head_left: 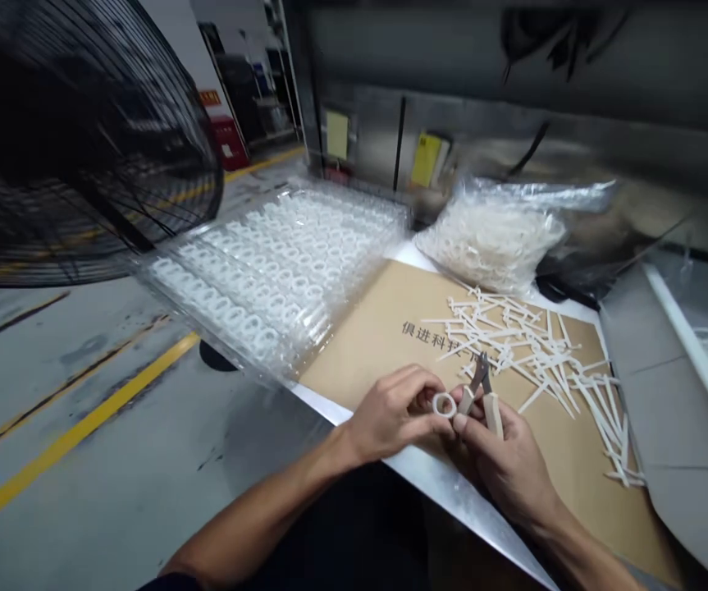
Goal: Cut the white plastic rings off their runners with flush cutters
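Observation:
Between the thumb and fingers of my left hand [394, 410] is a small white plastic ring [444, 405], held above the front edge of the cardboard sheet [359, 345]. My right hand [507, 460] is closed around a pair of nippers [492, 414] with pale handles, their dark jaws pointing up and away from me. The right fingertips come close to the ring; whether they touch it I cannot tell. Just beyond the hands, many thin white plastic sticks [513, 336] lie scattered on the cardboard.
A clear plastic tray [230, 361] with rows of white rings stands left of the cardboard. Behind lies a clear bag [489, 238] full of white parts. A grey bin [673, 394] borders the right side. A large fan [101, 156] stands at the far left.

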`<act>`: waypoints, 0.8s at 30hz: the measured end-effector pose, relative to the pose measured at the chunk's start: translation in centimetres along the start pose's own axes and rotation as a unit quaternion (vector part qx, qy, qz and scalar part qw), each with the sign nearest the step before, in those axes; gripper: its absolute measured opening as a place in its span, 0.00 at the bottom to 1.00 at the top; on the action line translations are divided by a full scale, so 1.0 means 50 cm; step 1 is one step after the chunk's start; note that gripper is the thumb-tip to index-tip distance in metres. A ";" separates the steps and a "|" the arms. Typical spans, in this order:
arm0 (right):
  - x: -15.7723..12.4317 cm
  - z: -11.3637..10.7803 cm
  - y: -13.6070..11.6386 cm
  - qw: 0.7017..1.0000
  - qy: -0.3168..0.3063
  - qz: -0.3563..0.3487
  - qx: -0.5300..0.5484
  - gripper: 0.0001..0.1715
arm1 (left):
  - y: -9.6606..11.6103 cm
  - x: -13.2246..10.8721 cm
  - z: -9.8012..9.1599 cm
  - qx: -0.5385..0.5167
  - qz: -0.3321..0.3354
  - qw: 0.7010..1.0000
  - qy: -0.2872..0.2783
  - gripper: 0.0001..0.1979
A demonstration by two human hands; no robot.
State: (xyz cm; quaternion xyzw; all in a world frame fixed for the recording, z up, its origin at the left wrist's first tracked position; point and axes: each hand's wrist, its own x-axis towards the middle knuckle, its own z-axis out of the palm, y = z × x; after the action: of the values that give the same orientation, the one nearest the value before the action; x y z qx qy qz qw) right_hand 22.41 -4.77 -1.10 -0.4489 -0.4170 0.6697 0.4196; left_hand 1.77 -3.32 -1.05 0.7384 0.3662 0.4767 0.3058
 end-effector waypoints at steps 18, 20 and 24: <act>0.048 -0.006 0.019 0.990 0.048 -0.106 -0.080 0.30 | -0.004 0.011 0.029 -0.083 -0.160 0.983 0.020 0.17; 0.053 -0.010 0.015 0.985 0.064 -0.126 -0.097 0.30 | -0.002 0.013 0.027 -0.079 -0.160 0.984 0.020 0.16; 0.061 -0.011 0.008 0.970 0.096 -0.178 -0.138 0.30 | -0.005 0.014 0.024 -0.076 -0.141 0.987 0.027 0.13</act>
State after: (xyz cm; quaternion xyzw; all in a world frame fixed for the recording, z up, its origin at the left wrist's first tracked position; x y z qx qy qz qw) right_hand 22.10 -1.96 -2.36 -0.4834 -0.5359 0.4742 0.5043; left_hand 3.02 -2.71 -1.37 0.6410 0.4368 0.4750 0.4155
